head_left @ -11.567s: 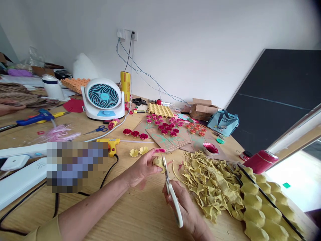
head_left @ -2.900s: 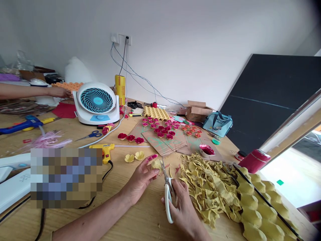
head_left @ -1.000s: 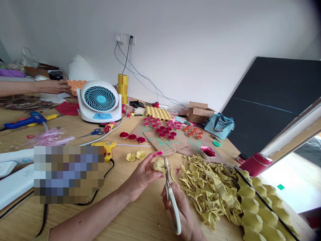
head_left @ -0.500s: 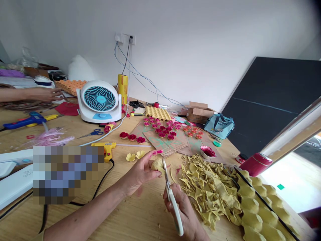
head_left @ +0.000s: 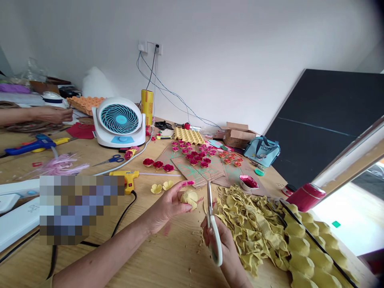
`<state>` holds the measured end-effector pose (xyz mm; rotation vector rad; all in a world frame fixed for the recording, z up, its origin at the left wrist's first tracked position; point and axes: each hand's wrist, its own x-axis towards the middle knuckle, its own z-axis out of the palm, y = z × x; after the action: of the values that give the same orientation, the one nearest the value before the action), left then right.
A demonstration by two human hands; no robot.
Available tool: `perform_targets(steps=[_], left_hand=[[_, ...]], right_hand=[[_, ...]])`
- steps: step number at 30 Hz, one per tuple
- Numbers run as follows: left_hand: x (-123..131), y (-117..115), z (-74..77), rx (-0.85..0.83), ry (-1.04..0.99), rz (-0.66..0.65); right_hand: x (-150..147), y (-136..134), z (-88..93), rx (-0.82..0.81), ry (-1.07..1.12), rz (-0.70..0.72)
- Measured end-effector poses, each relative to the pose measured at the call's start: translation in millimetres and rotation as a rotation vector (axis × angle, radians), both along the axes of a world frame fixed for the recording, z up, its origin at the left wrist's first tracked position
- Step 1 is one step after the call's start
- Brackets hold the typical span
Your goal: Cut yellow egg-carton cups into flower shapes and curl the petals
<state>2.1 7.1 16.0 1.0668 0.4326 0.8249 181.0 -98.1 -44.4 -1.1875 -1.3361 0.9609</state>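
Note:
Between the thumb and fingers of my left hand [head_left: 171,204] is a rounded, pale yellow egg-carton cup [head_left: 189,199]; pink stain marks the fingertips. My right hand [head_left: 222,240] grips white-handled scissors [head_left: 214,236], blades pointing up and away, just right of the cup and apart from it. The blades look nearly closed. A heap of yellow carton scraps [head_left: 252,228] lies beside my right hand. Beyond my left hand, two cut yellow flower cups [head_left: 162,186] rest on the table.
Painted red and pink flowers [head_left: 198,156] stand on cardboard behind my hands, near a dish of red paint [head_left: 249,181]. Yellow egg trays [head_left: 312,252] and a red can [head_left: 306,197] are at right. A glue gun [head_left: 127,179], a fan [head_left: 120,122] and another person's hand [head_left: 57,114] are leftward.
The scissors in my right hand have moved right, away from the cup. My left hand stays nearly in place with the cup. The other person's hand has shifted slightly.

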Motion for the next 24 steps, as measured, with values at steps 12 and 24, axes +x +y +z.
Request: perform_targets(steps=[12,24], left_hand=[[16.2,-14.0,-22.5,0.022,0.085,-0.064],[16.4,-9.5,-35.4,0.078,0.161,-0.12]], right_hand=[[-10.1,7.3,2.3,0.016,0.376,-0.109],[5.1,3.9,15.4,-0.031,0.283,-0.094]])
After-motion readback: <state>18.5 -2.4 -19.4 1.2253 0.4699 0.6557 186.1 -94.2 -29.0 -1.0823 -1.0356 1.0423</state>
